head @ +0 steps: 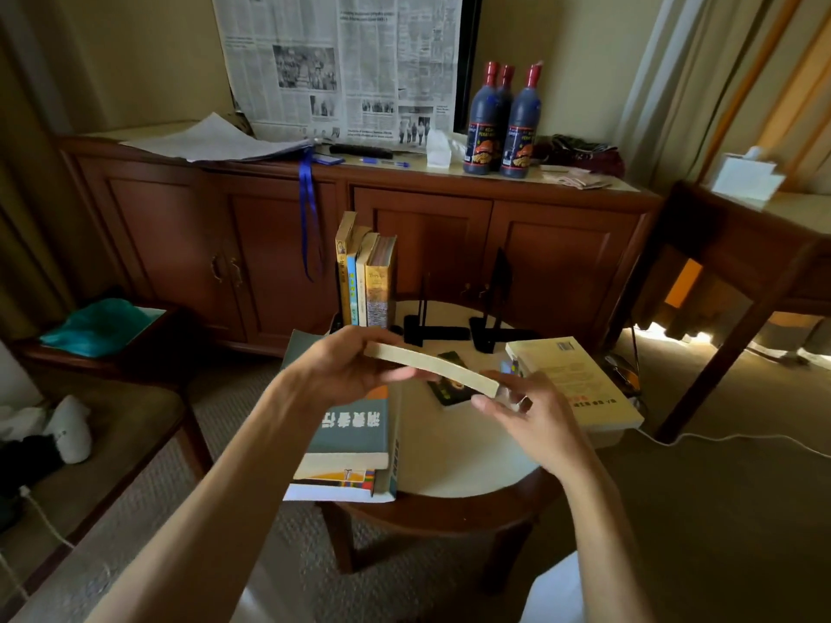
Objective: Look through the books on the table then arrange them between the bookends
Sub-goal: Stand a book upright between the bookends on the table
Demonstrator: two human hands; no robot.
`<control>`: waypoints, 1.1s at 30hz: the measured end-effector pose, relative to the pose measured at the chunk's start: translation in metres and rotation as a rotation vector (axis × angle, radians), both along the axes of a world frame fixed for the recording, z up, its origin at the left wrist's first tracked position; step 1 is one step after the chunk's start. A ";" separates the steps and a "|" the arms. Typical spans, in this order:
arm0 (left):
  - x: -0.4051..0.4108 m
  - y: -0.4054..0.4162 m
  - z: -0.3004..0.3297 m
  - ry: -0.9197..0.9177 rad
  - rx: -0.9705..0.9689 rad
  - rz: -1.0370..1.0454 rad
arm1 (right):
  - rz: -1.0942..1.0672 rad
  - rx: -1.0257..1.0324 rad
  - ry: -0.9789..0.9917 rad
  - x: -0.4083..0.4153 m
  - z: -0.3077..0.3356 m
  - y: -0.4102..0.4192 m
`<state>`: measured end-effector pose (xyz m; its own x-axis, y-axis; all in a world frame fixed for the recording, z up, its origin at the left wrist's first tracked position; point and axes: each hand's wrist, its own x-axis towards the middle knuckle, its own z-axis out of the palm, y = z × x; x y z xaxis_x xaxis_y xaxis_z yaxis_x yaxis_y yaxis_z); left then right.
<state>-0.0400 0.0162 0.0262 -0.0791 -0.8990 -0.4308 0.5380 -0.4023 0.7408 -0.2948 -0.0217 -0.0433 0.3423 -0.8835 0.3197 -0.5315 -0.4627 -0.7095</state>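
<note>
At the desk's (pixel 449 478) left edge we see a stack of books (pixel 348 442) lying flat, overhanging the rim. Our left hand (pixel 341 375) curls its fingers round one end of a closed cream-edged book (pixel 431 366), held level above the desk; our right hand (pixel 530 415) pinches the other end, probably ready to open it. At the far edge four books (pixel 366 281) stand upright, beside two black bookends (pixel 467 317) with open room between. A pale book (pixel 575 384) lies at the right edge.
</note>
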 end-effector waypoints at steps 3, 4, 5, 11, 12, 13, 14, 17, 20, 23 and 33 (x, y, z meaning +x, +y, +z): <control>0.010 -0.005 -0.002 -0.009 -0.040 -0.058 | -0.030 -0.069 -0.029 0.013 -0.004 -0.002; 0.013 -0.009 -0.007 -0.138 -0.051 -0.083 | -0.003 -0.020 -0.128 0.015 -0.004 -0.003; 0.013 -0.012 -0.011 -0.318 -0.070 -0.113 | 0.018 0.040 -0.236 0.018 -0.003 -0.003; -0.012 -0.028 -0.043 -0.916 -0.197 -0.151 | 0.198 0.533 -0.650 0.040 0.009 0.008; -0.016 -0.032 -0.050 -0.889 -0.199 -0.164 | 0.197 0.565 -0.641 0.045 0.009 0.008; -0.021 -0.034 -0.056 -0.887 -0.225 -0.175 | 0.184 0.553 -0.602 0.048 0.007 0.007; -0.025 -0.036 -0.060 -0.913 -0.262 -0.171 | 0.169 0.517 -0.547 0.051 0.006 0.005; -0.028 -0.042 -0.064 -0.923 -0.351 -0.108 | 0.123 0.431 -0.418 0.052 0.004 -0.005; -0.002 -0.060 -0.071 -1.255 -0.401 -0.004 | 0.074 0.381 -0.394 0.060 0.009 -0.020; 0.035 -0.072 -0.095 -1.720 -0.213 -0.002 | 0.016 0.279 -0.327 0.077 0.019 -0.039; 0.053 -0.066 -0.134 -1.842 -0.181 -0.086 | -0.152 0.165 -0.302 0.169 0.020 -0.131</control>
